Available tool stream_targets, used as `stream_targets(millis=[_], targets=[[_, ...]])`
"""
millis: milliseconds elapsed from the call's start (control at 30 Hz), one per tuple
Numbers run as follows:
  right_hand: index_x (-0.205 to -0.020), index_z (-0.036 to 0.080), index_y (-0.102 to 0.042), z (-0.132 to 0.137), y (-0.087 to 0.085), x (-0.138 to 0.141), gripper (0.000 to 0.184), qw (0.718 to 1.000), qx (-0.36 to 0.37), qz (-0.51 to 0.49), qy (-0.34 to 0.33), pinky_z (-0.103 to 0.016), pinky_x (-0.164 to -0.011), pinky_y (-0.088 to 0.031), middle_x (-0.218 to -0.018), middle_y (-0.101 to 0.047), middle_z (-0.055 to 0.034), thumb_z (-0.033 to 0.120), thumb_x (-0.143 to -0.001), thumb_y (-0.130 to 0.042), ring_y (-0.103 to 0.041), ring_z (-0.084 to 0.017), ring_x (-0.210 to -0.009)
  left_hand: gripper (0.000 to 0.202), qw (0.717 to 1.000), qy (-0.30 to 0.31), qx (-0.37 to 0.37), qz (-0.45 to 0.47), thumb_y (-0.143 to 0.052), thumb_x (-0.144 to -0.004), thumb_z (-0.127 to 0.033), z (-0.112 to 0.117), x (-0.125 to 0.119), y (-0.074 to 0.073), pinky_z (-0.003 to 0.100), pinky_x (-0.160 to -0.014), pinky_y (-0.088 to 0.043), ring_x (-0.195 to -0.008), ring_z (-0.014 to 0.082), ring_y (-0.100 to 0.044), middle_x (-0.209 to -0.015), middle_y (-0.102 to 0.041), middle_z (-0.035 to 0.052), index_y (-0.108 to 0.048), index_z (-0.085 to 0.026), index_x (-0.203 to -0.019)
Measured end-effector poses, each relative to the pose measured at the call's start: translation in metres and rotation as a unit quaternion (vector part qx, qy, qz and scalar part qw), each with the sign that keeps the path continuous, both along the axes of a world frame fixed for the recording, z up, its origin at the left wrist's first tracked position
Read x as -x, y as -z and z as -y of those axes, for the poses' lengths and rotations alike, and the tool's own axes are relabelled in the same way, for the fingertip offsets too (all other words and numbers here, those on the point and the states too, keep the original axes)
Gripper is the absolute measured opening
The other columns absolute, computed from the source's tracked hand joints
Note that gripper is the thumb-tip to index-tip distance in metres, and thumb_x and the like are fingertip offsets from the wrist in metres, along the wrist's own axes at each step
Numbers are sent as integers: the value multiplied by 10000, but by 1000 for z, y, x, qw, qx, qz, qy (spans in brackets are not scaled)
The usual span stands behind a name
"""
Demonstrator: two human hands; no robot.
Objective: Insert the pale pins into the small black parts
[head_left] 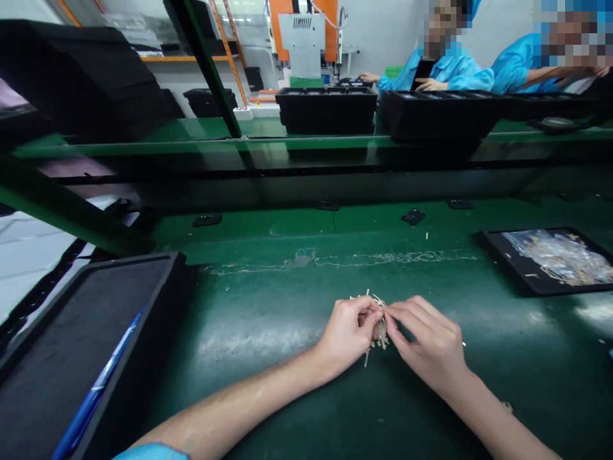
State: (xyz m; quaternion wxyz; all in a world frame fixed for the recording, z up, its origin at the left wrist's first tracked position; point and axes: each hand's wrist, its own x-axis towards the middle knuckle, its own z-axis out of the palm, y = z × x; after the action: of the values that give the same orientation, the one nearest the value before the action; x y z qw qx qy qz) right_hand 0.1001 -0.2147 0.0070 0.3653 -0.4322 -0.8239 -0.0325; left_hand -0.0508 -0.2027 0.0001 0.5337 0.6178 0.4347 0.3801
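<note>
Both hands meet near the middle of the green table, fingertips almost touching. My left hand [352, 326] is closed in a pinch, thumb against fingers. My right hand [428, 338] pinches from the other side with its thumb and fingertips. What sits between the fingertips is too small and too hidden to name. Under and around them lies a small pile of thin beige strips [382, 333], partly covered by the left hand; some strips stick out above and below the fingers.
A black tray [517, 281] at right holds plastic bags [550, 252] and beige pieces. At left, a blue pen-like tool [98, 390] lies on a black foam tray [158, 281]. Small black parts [413, 216] lie along the back. Beyond, co-workers in blue [464, 67] sit behind black bins [328, 112].
</note>
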Motion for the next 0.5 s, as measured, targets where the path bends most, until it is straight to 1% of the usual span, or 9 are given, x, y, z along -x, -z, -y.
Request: stream_targets(millis=[100,200,267,367,433,500], targets=[[-775,176,-637,-2,-6,-2,114,996,50,-79,4,-266,-592,-451,-701,-649,-20,81,-789,-575,-550,-136,-622,159,998,2,38,41,-512,-807,-213,-3,1,-1,183,-485,-361,-469,73,-456,-524,-516,-13,-542,-130,-676],[-778,193,-648,-5,-11,-9,104,990,66,-119,39,-266,-537,-434,-680,-632,-13,111,-796,-587,-525,-130,-568,166,986,23,104,128,-546,-792,-277,-9,5,-1,169,-411,-304,-398,52,-400,-513,-517,-20,-511,-137,-710],[-784,204,-655,-7,-12,-14,118,990,67,-111,52,-276,-553,-443,-703,-638,-17,116,-799,-578,-549,-145,-603,172,968,58,146,194,-555,-787,-300,-14,7,0,164,-372,-254,-360,40,-360,-520,-527,-21,-505,-141,-749],[-804,211,-659,-10,-10,-19,181,994,76,-68,25,-298,-628,-473,-786,-665,-31,91,-811,-524,-593,-173,-721,169,936,114,203,264,-548,-784,-301,-20,9,4,165,-339,-178,-336,37,-355,-518,-537,-17,-478,-149,-767],[-851,209,-657,-9,-9,-18,182,996,68,-55,1,-295,-611,-473,-760,-661,-31,83,-805,-534,-587,-167,-693,166,921,139,227,283,-535,-789,-298,-22,9,7,175,-330,-134,-329,37,-358,-514,-541,-13,-458,-154,-755],[-893,201,-645,-7,-11,-14,178,997,50,-56,-23,-283,-576,-463,-711,-645,-22,76,-784,-582,-562,-151,-632,170,914,156,241,288,-523,-798,-298,-23,9,9,180,-333,-120,-327,32,-349,-508,-537,-14,-450,-155,-745]])
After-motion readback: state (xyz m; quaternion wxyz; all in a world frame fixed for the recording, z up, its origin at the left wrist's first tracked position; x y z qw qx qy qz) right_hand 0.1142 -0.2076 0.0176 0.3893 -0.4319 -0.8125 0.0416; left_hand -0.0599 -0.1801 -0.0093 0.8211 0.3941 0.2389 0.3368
